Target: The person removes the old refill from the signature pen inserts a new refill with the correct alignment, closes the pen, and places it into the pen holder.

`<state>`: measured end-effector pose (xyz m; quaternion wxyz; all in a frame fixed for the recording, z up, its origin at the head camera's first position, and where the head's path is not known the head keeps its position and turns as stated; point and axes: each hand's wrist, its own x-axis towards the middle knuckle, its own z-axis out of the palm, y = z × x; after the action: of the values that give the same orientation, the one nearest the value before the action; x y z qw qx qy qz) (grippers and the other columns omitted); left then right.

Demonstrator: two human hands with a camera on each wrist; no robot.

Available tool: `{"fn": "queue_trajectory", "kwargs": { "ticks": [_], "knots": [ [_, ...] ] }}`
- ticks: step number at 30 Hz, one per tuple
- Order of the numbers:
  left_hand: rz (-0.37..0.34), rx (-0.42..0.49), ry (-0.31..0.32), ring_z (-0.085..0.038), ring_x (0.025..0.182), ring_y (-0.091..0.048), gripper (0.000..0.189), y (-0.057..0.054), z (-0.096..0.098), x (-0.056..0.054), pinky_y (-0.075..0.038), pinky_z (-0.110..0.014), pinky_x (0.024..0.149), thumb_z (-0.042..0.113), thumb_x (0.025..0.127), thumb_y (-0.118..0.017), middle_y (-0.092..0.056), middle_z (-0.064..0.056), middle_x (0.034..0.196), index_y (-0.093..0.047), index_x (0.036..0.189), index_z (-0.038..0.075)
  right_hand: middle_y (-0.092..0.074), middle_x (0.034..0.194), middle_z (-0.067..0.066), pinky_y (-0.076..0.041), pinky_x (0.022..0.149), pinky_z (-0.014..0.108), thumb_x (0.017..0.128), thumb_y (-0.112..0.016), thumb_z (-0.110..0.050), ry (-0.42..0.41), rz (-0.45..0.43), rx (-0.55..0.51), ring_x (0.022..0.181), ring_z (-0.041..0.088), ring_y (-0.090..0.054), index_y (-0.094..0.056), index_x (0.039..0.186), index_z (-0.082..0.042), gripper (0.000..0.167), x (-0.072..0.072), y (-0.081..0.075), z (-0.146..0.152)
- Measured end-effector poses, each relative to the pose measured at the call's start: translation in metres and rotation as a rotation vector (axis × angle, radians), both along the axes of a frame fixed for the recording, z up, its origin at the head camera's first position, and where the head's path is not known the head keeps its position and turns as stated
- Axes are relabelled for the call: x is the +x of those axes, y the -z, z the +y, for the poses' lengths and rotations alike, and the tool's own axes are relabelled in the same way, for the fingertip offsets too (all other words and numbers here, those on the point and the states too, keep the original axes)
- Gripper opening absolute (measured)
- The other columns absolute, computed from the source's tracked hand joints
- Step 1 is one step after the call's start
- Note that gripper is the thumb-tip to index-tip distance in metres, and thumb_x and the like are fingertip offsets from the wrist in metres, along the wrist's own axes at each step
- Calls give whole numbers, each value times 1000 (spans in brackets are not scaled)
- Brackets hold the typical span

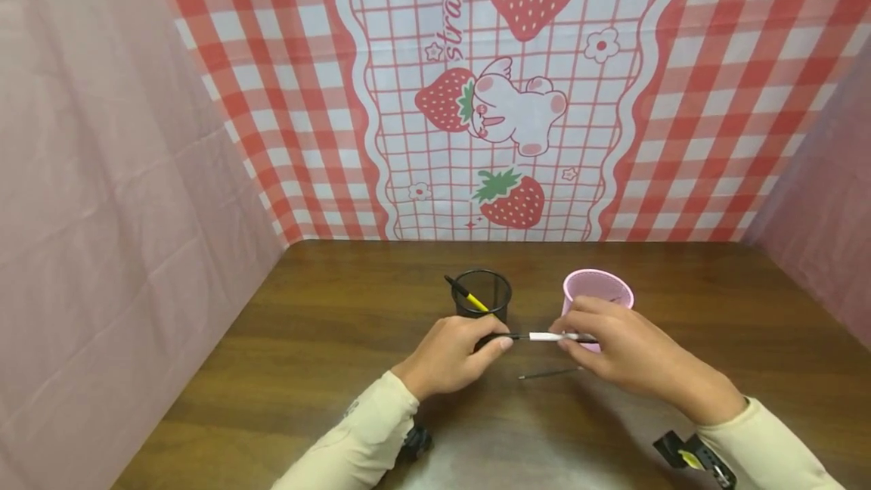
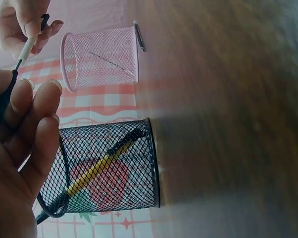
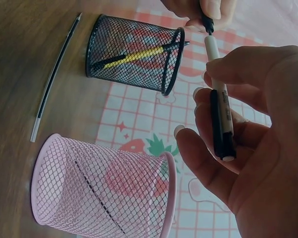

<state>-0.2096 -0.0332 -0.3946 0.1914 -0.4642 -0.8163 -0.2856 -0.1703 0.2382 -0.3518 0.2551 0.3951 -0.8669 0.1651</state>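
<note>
My left hand pinches a slim black pen part between thumb and fingers. Its thin end points right, to the mouth of a white pen barrel. That barrel, which has a black clip and end, is held by my right hand between thumb and fingers. The two parts line up end to end; whether the thin end is inside the barrel, I cannot tell. Below both hands in the head view, a pen refill lies on the table, also seen whole in the right wrist view.
A black mesh pen cup behind my left hand holds a yellow-and-black pen. Behind my right hand stands a pink mesh cup with a thin dark stick inside. The wooden table meets a checkered strawberry cloth at the back.
</note>
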Motion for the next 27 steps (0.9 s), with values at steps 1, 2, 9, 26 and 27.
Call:
{"fn": "queue_trajectory", "kwargs": {
  "ticks": [1,2,9,26,27],
  "knots": [
    [3,2,0,1,64,-50,17,0,0,0,-44,-18,62,32,102,-60,-63,12,79,-69,104,17,-57,92,-19,-51,68,34,87,-77,-21,-3,2,-1,82,-1,-53,-73,93,-25,8,0,0,0],
    [7,5,-1,1,64,-50,17,0,0,0,-44,-18,62,32,102,-60,-63,12,79,-69,104,17,-57,92,-19,-52,68,34,92,-73,-27,-7,6,-5,82,-1,-54,-73,94,-25,3,0,0,-1],
    [23,8,17,1,63,-48,17,-2,1,0,-42,-17,60,30,102,-61,-61,12,77,-69,104,16,-58,92,-17,-50,69,33,102,-54,-45,-72,38,-48,81,1,-54,-74,97,-23,31,-2,3,-5],
    [36,-3,13,1,63,-48,17,-2,0,1,-42,-16,61,30,102,-61,-62,12,78,-69,104,16,-58,93,-17,-48,69,28,102,-54,-46,-90,52,-68,80,3,-54,-74,100,-23,30,-3,6,-9],
    [37,-1,15,1,64,-48,17,-2,0,1,-42,-16,61,30,102,-61,-62,12,78,-69,104,16,-58,93,-16,-48,69,27,102,-49,-48,-94,59,-70,80,3,-54,-74,100,-23,36,-3,7,-9]
  ]
}}
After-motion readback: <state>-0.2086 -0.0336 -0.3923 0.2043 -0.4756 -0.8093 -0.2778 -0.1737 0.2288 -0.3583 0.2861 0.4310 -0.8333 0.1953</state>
